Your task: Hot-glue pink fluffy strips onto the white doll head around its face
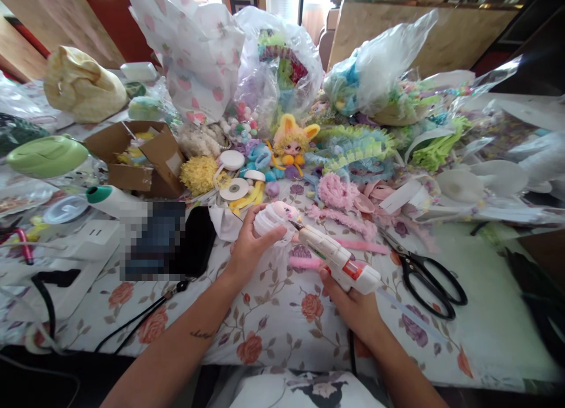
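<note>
In the head view, my left hand [252, 242] is wrapped around a small doll head [282, 211] with a painted face and white material over its back. My right hand [348, 299] grips a white hot glue gun [329, 252] with a red part near its rear. The gun's dark nozzle points up and left and meets or nearly meets the doll head's side; I cannot tell if they touch. Pink fuzzy strips [309, 263] lie on the cloth beneath the gun. Behind the doll head sits a finished-looking doll [292, 143] with yellow ears and curly yellow hair.
Black-handled scissors [430, 281] lie to the right. A black phone-like object [198, 240] and its cord are on the left. Further back are a cardboard box [145, 158], a ribbon spool [233, 189], pink yarn [339, 191] and a strawberry-print bag [194, 60]. Floral cloth [282, 314] covers the table.
</note>
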Action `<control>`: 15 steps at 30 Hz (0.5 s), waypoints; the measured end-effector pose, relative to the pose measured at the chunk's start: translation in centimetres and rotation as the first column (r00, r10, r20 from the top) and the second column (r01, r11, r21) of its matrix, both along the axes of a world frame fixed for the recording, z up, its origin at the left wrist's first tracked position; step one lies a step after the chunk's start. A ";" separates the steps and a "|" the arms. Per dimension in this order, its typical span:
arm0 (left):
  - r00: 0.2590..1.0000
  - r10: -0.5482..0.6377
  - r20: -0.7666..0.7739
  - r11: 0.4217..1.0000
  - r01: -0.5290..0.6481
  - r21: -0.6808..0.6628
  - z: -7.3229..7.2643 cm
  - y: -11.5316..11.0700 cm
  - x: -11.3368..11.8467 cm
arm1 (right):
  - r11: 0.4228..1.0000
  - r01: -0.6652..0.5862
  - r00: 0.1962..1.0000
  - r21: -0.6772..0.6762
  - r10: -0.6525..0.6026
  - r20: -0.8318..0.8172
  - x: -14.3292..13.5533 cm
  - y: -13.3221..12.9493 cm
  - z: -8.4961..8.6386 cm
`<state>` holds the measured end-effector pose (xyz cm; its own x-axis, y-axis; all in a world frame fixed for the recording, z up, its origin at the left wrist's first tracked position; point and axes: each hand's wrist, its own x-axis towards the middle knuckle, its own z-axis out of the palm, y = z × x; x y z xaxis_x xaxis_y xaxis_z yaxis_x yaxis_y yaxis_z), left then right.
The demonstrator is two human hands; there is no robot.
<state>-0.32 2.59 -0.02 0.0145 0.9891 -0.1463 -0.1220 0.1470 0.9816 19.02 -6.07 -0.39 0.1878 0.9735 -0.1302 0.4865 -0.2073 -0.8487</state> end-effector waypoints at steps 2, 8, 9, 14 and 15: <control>0.999 -0.012 -0.033 1.000 0.013 0.016 0.2 -0.1 0.0 | 0.999 -0.018 1.000 -0.032 0.018 0.002 0.0 -0.1 0.0; 0.999 0.006 0.036 1.000 -0.007 0.014 -0.1 0.1 0.0 | 0.998 -0.019 1.000 -0.061 0.019 0.002 0.2 -0.2 -0.5; 0.998 0.010 0.069 1.000 -0.011 0.009 -0.2 0.2 0.0 | 0.998 -0.013 1.000 -0.063 0.013 0.003 0.3 -0.2 -0.6; 0.990 0.009 0.138 0.999 -0.002 -0.052 -0.5 0.2 -0.2 | 0.997 0.000 1.000 -0.074 0.002 0.025 0.4 -0.1 -0.7; 0.991 -0.007 0.136 0.998 0.015 -0.062 -0.5 0.2 -0.3 | 0.997 0.002 1.000 -0.074 0.000 0.024 0.3 -0.1 -0.7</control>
